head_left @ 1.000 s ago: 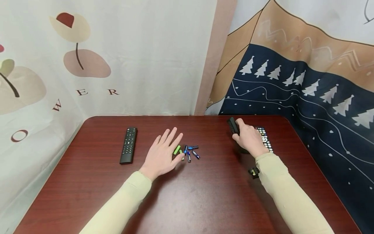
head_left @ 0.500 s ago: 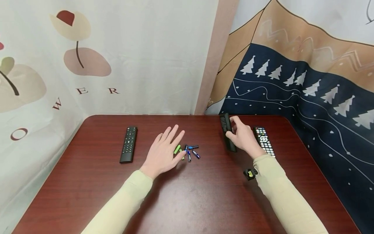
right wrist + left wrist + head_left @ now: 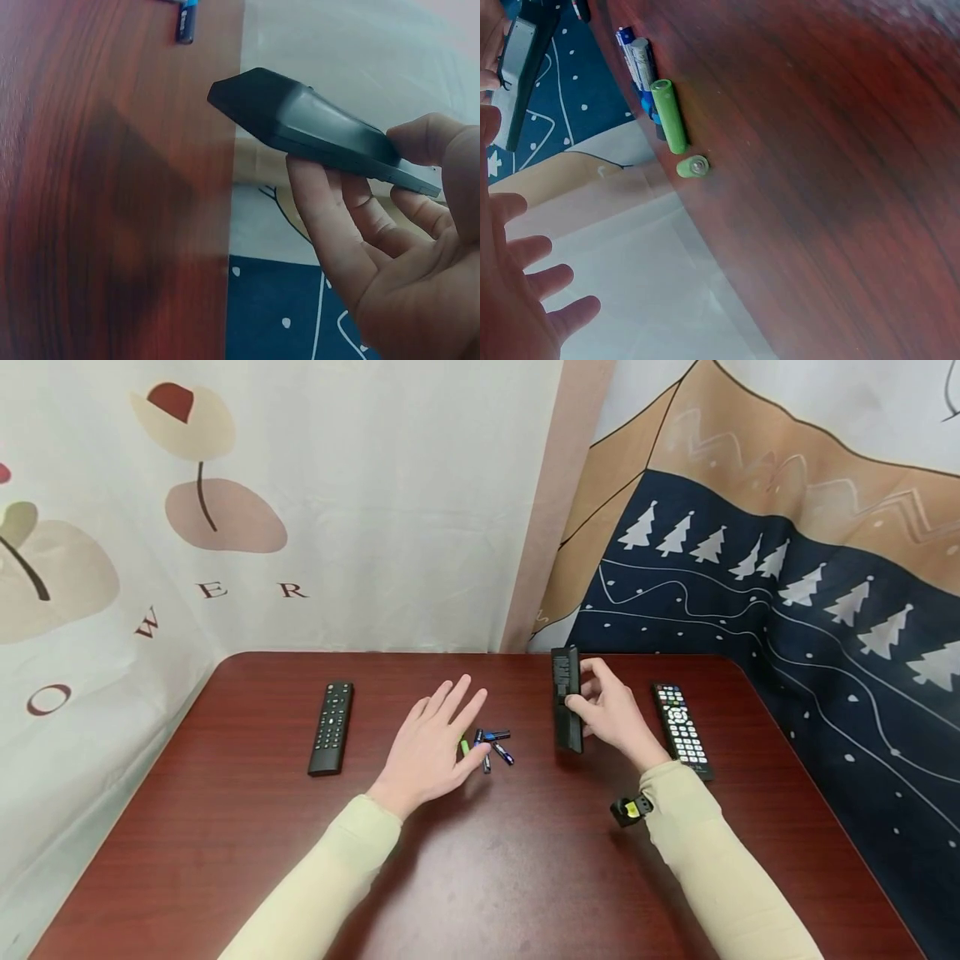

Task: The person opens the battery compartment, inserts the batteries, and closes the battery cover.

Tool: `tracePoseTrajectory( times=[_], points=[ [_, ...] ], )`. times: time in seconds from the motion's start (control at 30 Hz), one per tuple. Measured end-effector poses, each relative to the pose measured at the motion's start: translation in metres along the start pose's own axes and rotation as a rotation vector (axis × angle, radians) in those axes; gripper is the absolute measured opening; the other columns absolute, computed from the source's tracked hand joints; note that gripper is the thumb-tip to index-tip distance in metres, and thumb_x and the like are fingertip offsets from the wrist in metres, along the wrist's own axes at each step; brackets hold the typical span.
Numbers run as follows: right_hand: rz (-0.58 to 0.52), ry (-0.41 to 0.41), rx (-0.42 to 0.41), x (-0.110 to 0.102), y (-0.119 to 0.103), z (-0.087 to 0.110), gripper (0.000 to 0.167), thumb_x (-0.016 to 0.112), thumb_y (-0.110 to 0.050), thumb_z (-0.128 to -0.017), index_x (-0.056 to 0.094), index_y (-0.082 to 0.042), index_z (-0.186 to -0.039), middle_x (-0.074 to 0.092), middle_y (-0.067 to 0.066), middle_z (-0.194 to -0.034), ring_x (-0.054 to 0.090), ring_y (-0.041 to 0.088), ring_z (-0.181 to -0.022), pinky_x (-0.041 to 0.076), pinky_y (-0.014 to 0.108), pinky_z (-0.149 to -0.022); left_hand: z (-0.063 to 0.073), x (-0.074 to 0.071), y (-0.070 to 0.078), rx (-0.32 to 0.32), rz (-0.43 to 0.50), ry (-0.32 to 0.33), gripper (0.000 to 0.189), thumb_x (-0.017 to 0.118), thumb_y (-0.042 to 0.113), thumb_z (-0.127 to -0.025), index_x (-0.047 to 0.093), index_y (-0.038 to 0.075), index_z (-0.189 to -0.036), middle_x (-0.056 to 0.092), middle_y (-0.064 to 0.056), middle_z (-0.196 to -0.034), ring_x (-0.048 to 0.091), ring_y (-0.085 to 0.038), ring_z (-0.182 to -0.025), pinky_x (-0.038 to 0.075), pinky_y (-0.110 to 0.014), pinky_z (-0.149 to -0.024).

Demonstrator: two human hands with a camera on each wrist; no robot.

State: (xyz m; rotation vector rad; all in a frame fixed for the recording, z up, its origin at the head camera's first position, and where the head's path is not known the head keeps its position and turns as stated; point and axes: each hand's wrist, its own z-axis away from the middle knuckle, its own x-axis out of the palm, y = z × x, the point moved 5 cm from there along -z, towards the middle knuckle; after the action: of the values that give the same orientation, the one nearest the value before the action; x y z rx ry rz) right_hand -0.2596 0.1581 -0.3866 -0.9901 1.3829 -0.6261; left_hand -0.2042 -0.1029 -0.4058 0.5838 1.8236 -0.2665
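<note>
My right hand (image 3: 617, 714) holds a black remote control (image 3: 567, 702) above the table, thumb on one face and fingers on the other. In the right wrist view the remote (image 3: 322, 124) shows its smooth, bulging dark casing. My left hand (image 3: 435, 743) hovers with fingers straight and spread, holding nothing, over a small group of batteries. Of these, blue ones (image 3: 502, 752) and a green one (image 3: 465, 747) show beside its thumb. In the left wrist view two green batteries (image 3: 670, 116) and several blue ones (image 3: 634, 60) lie close together.
A black remote (image 3: 331, 728) lies on the left of the brown table (image 3: 510, 877). Another remote with white buttons (image 3: 682, 728) lies on the right, beside my right forearm. Behind the table hang a white curtain (image 3: 390, 527) and a dark blue tree-patterned cloth (image 3: 697, 585).
My right hand has carried the black remote leftward from near the white-buttoned remote and turned it upright. The left hand has shifted slightly right, over the batteries.
</note>
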Motion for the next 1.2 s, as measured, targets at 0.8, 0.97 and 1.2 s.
tracePoseTrajectory(
  times=[0.8, 0.97, 1.2],
  points=[
    [-0.227, -0.021, 0.024, 0.029, 0.0, 0.001, 0.034, 0.06, -0.004, -0.099, 0.048, -0.003, -0.131, 0.069, 0.027, -0.101, 0.072, 0.023, -0.07, 0.063, 0.042, -0.057, -0.006, 0.003, 0.03, 0.109, 0.005, 0.087, 0.074, 0.067, 0.047, -0.095, 0.043, 0.015, -0.158, 0.038, -0.008, -0.165, 0.04, -0.03, -0.149, 0.04, -0.05, -0.113],
    [-0.268, -0.041, 0.023, 0.035, -0.002, 0.001, 0.034, 0.06, -0.005, -0.1, 0.047, -0.002, -0.132, 0.069, 0.028, -0.102, 0.073, 0.031, -0.074, 0.063, 0.042, -0.056, -0.007, 0.006, 0.036, 0.143, 0.011, 0.094, 0.076, 0.069, 0.047, -0.093, 0.045, 0.014, -0.157, 0.039, -0.008, -0.164, 0.043, -0.03, -0.147, 0.042, -0.049, -0.112],
    [-0.315, -0.075, 0.024, 0.043, -0.004, 0.001, 0.034, 0.059, -0.005, -0.101, 0.047, -0.002, -0.132, 0.068, 0.028, -0.103, 0.074, 0.037, -0.08, 0.063, 0.045, -0.058, -0.005, 0.01, 0.041, 0.196, -0.003, 0.091, 0.08, 0.071, 0.051, -0.091, 0.046, 0.013, -0.156, 0.039, -0.008, -0.164, 0.044, -0.03, -0.146, 0.042, -0.047, -0.112]
  ],
)
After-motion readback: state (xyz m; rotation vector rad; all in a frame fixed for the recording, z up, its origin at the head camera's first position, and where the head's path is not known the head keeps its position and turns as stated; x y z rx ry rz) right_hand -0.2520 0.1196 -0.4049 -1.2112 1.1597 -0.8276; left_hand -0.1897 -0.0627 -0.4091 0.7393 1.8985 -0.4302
